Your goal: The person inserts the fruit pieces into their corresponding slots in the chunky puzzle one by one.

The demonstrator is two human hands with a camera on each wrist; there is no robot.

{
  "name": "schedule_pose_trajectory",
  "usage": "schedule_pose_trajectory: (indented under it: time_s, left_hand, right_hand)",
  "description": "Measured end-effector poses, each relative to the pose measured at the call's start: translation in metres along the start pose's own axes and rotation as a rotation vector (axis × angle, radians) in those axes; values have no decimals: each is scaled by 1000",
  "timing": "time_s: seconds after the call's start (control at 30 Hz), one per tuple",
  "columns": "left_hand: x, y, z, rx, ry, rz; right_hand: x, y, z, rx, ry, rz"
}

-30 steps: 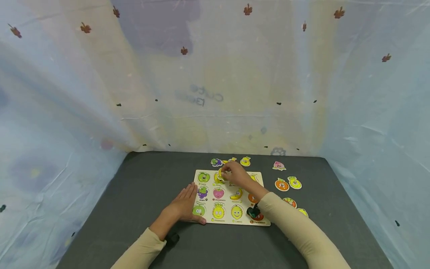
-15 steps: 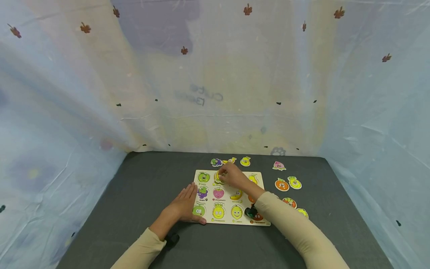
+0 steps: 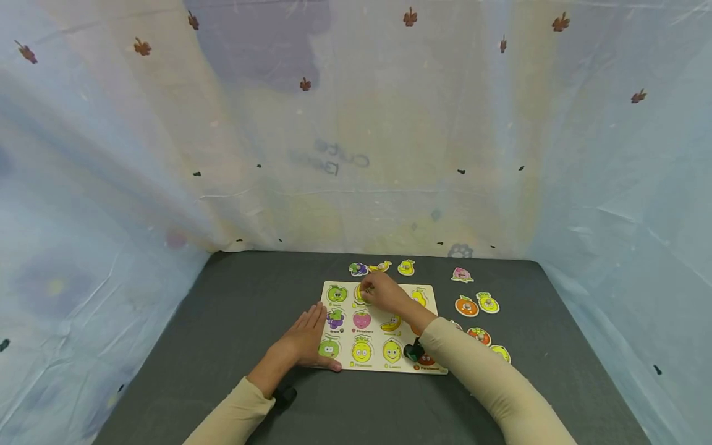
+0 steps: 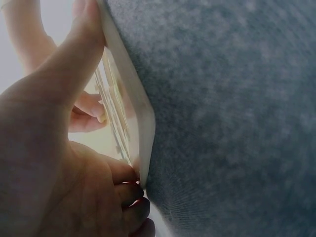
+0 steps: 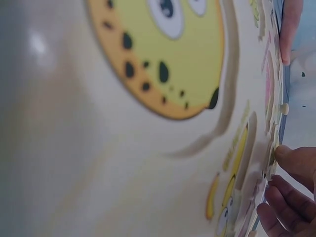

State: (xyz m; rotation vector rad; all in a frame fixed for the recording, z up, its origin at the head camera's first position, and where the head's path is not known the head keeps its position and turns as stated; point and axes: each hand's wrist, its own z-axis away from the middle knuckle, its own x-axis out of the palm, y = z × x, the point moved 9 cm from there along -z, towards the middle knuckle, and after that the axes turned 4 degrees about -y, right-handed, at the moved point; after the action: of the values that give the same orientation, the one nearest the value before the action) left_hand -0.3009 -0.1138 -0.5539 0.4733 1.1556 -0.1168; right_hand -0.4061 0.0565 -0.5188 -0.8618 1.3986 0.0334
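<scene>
A pale wooden fruit puzzle board point(image 3: 377, 347) lies flat on the dark table, its rows of recesses printed with fruit faces. My left hand point(image 3: 305, 339) rests along the board's left edge, fingers straight and thumb at the near corner. Over the second recess of the far row, my right hand point(image 3: 389, 293) pinches a yellow fruit puzzle piece point(image 3: 358, 296), mostly hidden by the fingers. The right wrist view has the thumb and curled fingers point(image 5: 294, 163) low against the board, beyond the banana recess point(image 5: 239, 160). Whether the piece sits fully in the recess cannot be seen.
Behind the board lie grape point(image 3: 358, 269), banana point(image 3: 381, 266) and yellow pear-shaped point(image 3: 406, 267) pieces. To the right are a pink piece point(image 3: 461, 274), an orange one point(image 3: 466, 306), a pineapple point(image 3: 487, 302) and several more, some partly behind the right sleeve. A patterned curtain point(image 3: 356, 204) encloses the table.
My right hand has lowered the yellow piece slightly leftward onto the second recess, making small adjustments there. The left hand and board stay in place.
</scene>
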Motion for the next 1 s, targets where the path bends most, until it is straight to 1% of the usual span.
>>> schedule_pose_trajectory:
  time_s: [0.1,0.23,0.4,0.57,0.73,0.83,0.93,1.0]
  left_hand:
    - [6,-5,-5,-4,-6,-23]
    - [15,-13,-12,-5,2,-42]
    - [17,-15,-14,-3,9,-29]
    - [16,-14,-14,-1,7,-32]
    - [10,-8,-7,-6,-11,-29]
    - [4,-4,-3,-14,-18,-7]
    - [3,-3,-2,-15,-14,-3]
    - [5,-5,-4,-16,-13,-9]
  right_hand:
    - [2,1,-2,-6,-2,0]
    - [4,3,-4,-8,-4,-2]
    - [4,3,-3,4,-9,8]
    - [3,2,-2,-4,-9,6]
    - [5,3,-4,-13,-12,18]
    - [6,4,-4,-10,-15,22]
    - [6,4,-3,-8,-17,22]
    - [5,2,-3,-13,-15,26]
